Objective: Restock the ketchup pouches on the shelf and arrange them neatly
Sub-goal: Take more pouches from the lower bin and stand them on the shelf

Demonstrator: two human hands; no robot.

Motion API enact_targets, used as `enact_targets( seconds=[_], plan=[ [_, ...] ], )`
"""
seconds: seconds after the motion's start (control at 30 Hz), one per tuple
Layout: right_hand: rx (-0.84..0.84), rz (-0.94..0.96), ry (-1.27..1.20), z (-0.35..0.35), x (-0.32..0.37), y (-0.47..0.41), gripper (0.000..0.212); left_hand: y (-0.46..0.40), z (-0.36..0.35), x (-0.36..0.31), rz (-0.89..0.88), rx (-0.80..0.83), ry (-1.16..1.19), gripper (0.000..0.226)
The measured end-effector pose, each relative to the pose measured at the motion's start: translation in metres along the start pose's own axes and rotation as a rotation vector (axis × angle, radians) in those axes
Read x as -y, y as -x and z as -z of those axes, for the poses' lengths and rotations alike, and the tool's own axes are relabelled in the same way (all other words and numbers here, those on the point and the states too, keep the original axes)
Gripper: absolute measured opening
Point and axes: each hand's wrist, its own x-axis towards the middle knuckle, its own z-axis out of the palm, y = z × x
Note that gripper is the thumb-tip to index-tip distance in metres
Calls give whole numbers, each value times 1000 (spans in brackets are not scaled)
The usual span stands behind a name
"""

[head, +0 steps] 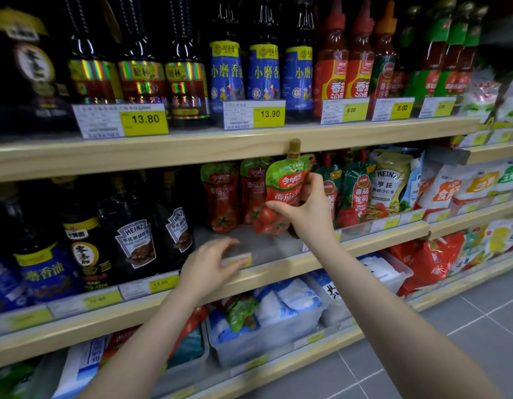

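Nearest me, my empty left hand [212,262] hovers fingers spread, while my right hand [302,210] pinches the upright red-and-green spouted ketchup pouch [284,194] just right of two shelved pouches [235,194], above the grey shelf gap [264,240].

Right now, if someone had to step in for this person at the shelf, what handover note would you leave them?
Right hand: grip shut on a ketchup pouch, held upright in front of the middle shelf.
Left hand: open, empty, hovering at the shelf's front edge.
Done: two matching pouches already stand at the back of the gap.
Left: set the held pouch down in the bare spot in front of them, then straighten the row. No further stock is in view.
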Motion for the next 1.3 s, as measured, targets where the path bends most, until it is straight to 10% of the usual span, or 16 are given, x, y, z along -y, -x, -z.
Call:
enact_targets(
  seconds=[0.6, 1.3],
  plan=[
    [78, -135, 409, -48, -60, 6, 79, 2, -24, 12, -153, -231, -227, 16],
    [146, -113, 218, -45, -46, 21, 66, 10, -12, 12, -271, -215, -275, 15]
  ],
)
